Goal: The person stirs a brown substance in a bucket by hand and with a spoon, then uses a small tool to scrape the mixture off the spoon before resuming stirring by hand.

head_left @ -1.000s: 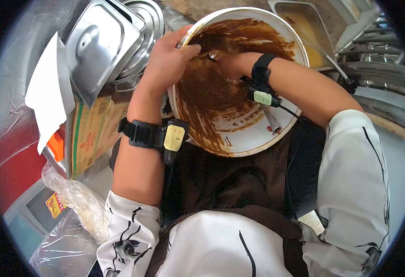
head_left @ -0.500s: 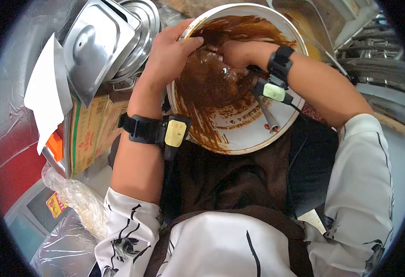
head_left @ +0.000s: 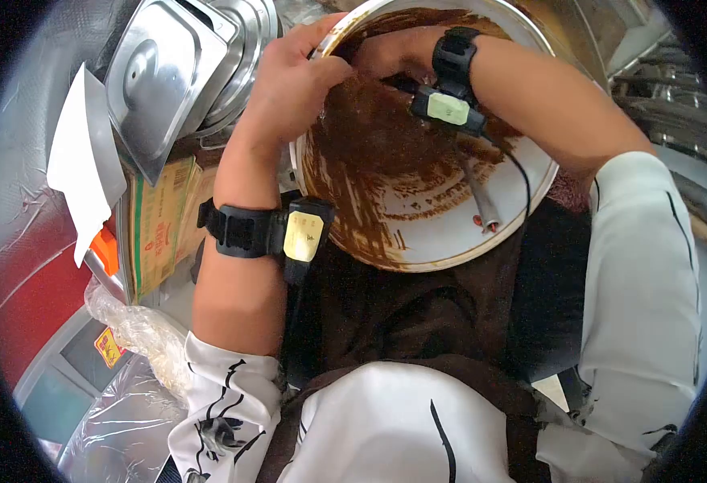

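Note:
A large white basin (head_left: 450,241) is tilted toward me, its inside smeared with thick dark brown paste (head_left: 394,141). My left hand (head_left: 293,92) clasps the basin's upper left rim, thumb over the inner side. Deep inside, my right hand (head_left: 398,52) reaches across to the left wall, near my left thumb. Its fingers are mostly hidden against the paste. A metal utensil handle (head_left: 480,196) leans on the basin's lower right wall, its other end out of sight near the paste. Both my wrists wear black straps with small boxes.
Stainless steel lids (head_left: 168,80) are stacked at the upper left, beside a white sheet (head_left: 84,161) and a cardboard box (head_left: 160,229). Clear plastic bags (head_left: 132,419) lie at lower left. Metal racks (head_left: 659,105) stand at the right.
My right hand has moved up and left along the basin's inside, toward the far left wall. My left hand keeps its hold on the rim.

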### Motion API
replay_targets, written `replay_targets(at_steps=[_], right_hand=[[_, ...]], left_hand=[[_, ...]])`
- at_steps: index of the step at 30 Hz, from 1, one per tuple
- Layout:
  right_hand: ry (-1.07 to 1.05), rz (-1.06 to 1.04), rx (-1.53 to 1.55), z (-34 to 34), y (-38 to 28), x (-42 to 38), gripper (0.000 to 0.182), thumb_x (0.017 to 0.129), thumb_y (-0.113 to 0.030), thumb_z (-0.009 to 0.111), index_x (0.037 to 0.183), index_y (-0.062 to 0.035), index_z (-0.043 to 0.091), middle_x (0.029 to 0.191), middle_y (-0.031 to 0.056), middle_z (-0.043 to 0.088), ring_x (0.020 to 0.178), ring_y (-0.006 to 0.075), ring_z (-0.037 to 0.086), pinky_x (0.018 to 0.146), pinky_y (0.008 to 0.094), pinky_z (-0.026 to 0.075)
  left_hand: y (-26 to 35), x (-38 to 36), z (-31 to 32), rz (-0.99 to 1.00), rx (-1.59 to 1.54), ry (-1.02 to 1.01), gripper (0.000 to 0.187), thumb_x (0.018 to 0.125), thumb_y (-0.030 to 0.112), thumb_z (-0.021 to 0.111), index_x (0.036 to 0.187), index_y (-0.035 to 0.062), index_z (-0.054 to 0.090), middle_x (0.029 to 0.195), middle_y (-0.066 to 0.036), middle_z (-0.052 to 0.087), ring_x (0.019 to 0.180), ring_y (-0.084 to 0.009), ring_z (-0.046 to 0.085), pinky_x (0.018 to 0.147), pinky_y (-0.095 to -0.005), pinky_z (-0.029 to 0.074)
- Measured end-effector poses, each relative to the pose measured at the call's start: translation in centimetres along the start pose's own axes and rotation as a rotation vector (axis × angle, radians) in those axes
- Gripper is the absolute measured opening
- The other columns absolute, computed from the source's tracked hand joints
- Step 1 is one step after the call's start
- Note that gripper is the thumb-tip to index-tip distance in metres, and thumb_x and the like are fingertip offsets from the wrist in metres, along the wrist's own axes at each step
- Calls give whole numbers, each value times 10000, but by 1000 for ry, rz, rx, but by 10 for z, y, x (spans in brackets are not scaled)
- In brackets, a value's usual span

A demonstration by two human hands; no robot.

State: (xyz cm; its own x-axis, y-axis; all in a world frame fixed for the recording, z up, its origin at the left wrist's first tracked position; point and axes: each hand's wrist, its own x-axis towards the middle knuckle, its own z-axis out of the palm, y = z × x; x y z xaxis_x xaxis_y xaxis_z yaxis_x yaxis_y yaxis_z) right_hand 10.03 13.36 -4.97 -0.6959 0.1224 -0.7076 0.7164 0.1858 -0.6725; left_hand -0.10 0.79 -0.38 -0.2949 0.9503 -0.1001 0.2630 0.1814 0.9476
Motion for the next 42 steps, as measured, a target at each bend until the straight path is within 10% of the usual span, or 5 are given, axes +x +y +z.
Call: replay_targets(at_steps=[7, 18, 26, 39, 42], right_hand=[[145, -616, -254, 30, 23, 29, 338, 791, 5, 529, 1126, -4, 567, 892, 159, 640, 675, 205, 636, 469, 352, 508], [-231, -238, -543, 33, -12, -29, 572, 745, -4, 503, 1307, 2, 399, 970, 200, 626, 774, 299, 647, 546, 377, 534], [-284, -295, -745, 41, 17, -19, 649, 725, -43, 544, 1352, -30, 377, 1306, 228, 469, 1247, 329, 417, 1034, 397, 330], [-260, -124, -955, 22, 17, -31, 532, 826, -156, 590, 1327, -66, 435, 1135, 214, 592, 1034, 319, 572, 859, 419, 444], [37, -14, -603, 19, 19, -25, 390, 814, -139, 597, 1185, -26, 558, 970, 187, 658, 860, 302, 624, 719, 402, 483]], left_hand=[[3, -4, -9, 6, 96, -44, 494, 700, 16, 543, 1190, -28, 573, 1077, -65, 631, 958, -125, 572, 876, -249, 429], [-20, -15, -20, 10, 31, 24, 446, 684, 100, 547, 1121, 34, 609, 897, -162, 601, 833, -252, 583, 782, -311, 453], [-15, -14, -10, 8, 31, 24, 486, 679, 101, 555, 1161, 61, 598, 974, -178, 586, 884, -282, 573, 816, -323, 445], [-10, -6, -2, 17, 78, -21, 497, 684, 128, 559, 1176, 61, 582, 964, -187, 592, 883, -288, 577, 818, -332, 447], [-5, -6, 2, 38, 72, -6, 486, 685, 122, 559, 1166, 57, 587, 965, -179, 607, 862, -280, 587, 804, -325, 455]])
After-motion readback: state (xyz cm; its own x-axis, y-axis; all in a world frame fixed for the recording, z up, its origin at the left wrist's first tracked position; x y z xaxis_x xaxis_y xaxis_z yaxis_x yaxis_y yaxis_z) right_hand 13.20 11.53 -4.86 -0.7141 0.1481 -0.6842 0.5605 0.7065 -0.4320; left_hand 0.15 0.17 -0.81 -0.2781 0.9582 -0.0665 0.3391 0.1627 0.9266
